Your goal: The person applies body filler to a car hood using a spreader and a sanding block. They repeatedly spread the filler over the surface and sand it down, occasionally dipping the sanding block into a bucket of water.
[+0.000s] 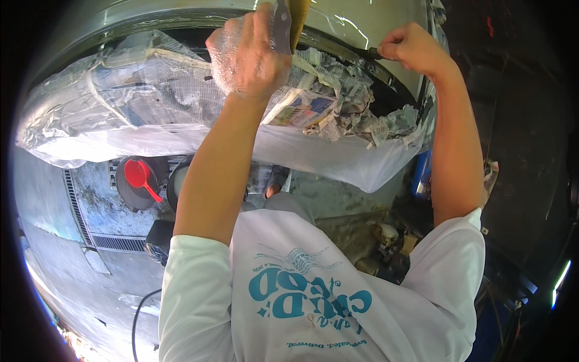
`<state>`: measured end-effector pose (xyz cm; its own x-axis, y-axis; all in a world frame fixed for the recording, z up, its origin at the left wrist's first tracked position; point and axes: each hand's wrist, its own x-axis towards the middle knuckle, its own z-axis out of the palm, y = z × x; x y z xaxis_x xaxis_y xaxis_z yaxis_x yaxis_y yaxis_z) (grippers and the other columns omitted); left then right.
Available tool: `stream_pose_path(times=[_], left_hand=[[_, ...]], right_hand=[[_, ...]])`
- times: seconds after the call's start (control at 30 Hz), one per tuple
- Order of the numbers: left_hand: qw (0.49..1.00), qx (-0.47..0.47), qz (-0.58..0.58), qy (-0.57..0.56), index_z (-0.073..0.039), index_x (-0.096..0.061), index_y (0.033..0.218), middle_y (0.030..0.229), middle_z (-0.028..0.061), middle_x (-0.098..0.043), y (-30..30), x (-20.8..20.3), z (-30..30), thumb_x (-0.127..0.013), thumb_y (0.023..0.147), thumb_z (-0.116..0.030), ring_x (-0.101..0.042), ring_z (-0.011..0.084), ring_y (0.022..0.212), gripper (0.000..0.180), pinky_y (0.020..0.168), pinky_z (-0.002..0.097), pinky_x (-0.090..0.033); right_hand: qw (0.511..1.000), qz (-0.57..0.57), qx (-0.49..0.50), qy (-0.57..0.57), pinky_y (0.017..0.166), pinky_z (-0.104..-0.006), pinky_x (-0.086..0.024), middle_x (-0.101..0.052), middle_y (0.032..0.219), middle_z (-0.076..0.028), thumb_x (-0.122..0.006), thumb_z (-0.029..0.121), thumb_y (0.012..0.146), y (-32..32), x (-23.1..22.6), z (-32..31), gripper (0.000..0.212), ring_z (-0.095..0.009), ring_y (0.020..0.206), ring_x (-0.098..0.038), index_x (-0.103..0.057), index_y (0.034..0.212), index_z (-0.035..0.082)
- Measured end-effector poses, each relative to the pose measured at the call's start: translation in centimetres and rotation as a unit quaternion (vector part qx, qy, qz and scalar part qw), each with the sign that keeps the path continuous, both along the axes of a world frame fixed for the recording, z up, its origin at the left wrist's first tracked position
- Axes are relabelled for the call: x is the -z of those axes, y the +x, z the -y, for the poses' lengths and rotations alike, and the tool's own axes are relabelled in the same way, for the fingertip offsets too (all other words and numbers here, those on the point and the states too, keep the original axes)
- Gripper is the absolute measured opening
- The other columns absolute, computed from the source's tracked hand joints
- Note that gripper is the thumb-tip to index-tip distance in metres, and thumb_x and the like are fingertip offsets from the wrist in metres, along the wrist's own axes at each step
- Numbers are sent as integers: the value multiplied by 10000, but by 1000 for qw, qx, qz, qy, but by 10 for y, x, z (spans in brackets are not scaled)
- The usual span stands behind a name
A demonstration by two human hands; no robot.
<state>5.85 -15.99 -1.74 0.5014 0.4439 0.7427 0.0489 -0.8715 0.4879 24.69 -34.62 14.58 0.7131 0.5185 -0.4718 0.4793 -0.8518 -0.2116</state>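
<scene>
1. The left hand (250, 57), wet with suds, has its fingers closed around a sheet (282, 29), grey on one side and yellowish on the other.
2. The sheet sticks out beside the thumb side of that hand, at the pale, shiny panel (386, 15).
3. The right hand (410, 51) is at the panel's right part, fingers bunched closely by a dark bit (372, 53); I cannot tell whether they pinch it.
4. Crumpled newspaper (151, 84) runs along the panel's near edge, with clear film (356, 160) hanging below.
5. Lower left, a red dipper (137, 174) lies over a dark round tub (125, 194) on the floor (51, 223), near a drain grate (120, 242).
</scene>
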Motion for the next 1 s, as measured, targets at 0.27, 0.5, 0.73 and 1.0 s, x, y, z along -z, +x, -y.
stream_pose_path(times=[0.27,0.5,0.73,1.0], left_hand=[[998,-55,-25,-23,-140,-630,1254,959,-2,-667,11,21,-13,-767,598,-134,-619,272,953,670,880,454,-391],[999,-38,-7,-21,-72,-584,1324,973,77,-664,7,15,-8,-746,765,-93,-626,304,924,582,815,450,-451],[994,-7,-47,-98,-7,-549,1389,1103,195,-692,5,4,-5,-712,962,-67,-676,442,1018,460,822,501,-570],[995,-76,-54,-45,-151,-635,1230,1005,6,-697,13,17,-10,-775,781,-199,-640,278,1057,473,948,505,-390]], right_hand=[[961,233,-18,150,810,-503,-562,-737,888,-229,-745,208,931,-74,45,25,244,-427,850,-718,-809,1029,-6],[959,248,-19,137,797,-517,-564,-749,874,-230,-744,186,906,-80,48,18,217,-451,848,-719,-814,986,-3],[999,-16,-31,-42,700,-416,-558,-770,859,-182,-802,269,836,18,7,-18,336,-310,722,-733,-799,1043,4],[953,203,29,221,876,-433,-560,-764,1102,-223,-778,183,895,-99,30,43,279,-358,965,-743,-793,1112,8]])
